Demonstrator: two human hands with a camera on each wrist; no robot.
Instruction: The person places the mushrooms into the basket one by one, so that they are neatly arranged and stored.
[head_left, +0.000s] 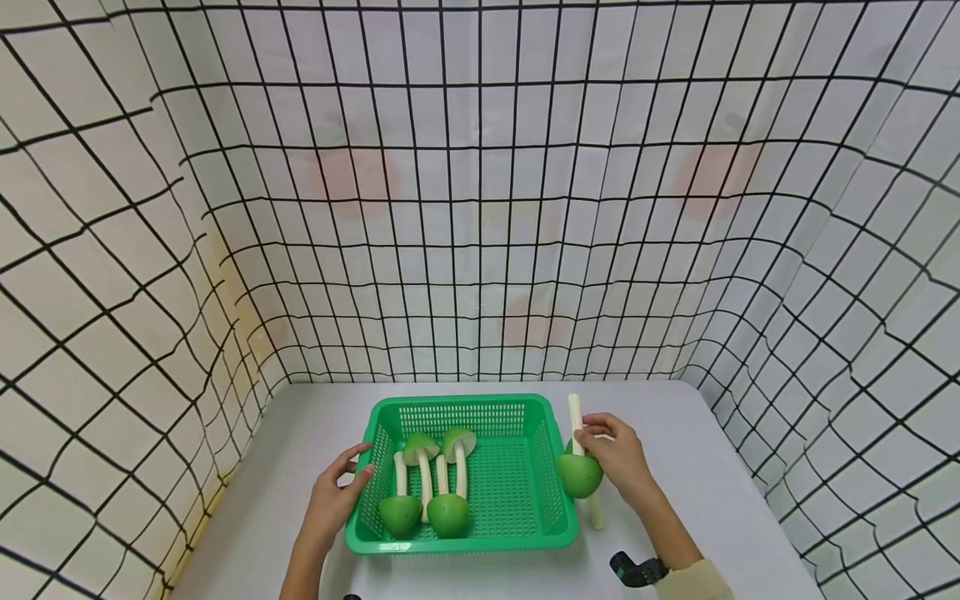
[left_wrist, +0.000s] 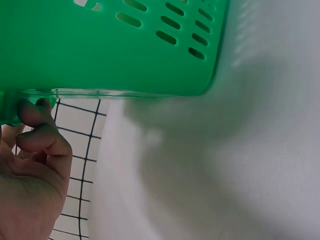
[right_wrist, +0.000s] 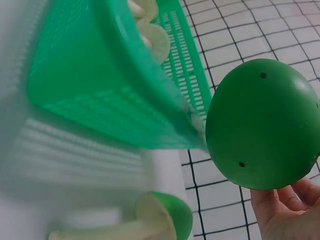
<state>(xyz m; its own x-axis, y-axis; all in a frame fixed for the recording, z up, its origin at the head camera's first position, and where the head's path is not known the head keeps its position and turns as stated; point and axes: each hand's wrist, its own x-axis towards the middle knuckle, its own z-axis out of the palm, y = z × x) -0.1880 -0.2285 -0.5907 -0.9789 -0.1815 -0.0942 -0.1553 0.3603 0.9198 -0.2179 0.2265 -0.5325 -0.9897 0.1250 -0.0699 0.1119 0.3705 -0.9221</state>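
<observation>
My right hand (head_left: 618,454) pinches a mushroom-shaped piece (head_left: 579,477) by its pale stem, with the green rounded cap downward and the stem pointing up. This piece is held beside the right rim of a green plastic basket (head_left: 558,525). In the right wrist view its cap (right_wrist: 262,125) hides much of the fingers. A second mushroom-shaped piece (right_wrist: 177,215) lies on the table below, outside the basket. My left hand (head_left: 333,492) grips the basket's left rim; in the left wrist view bent fingers (left_wrist: 42,135) meet the rim's underside.
Several more mushroom-shaped pieces (head_left: 448,515) lie in the basket's left half, caps facing opposite ways. The white table (head_left: 675,433) is enclosed by a black wire grid (head_left: 480,200) at the back and sides. A black wrist device (head_left: 637,572) is on the right wrist.
</observation>
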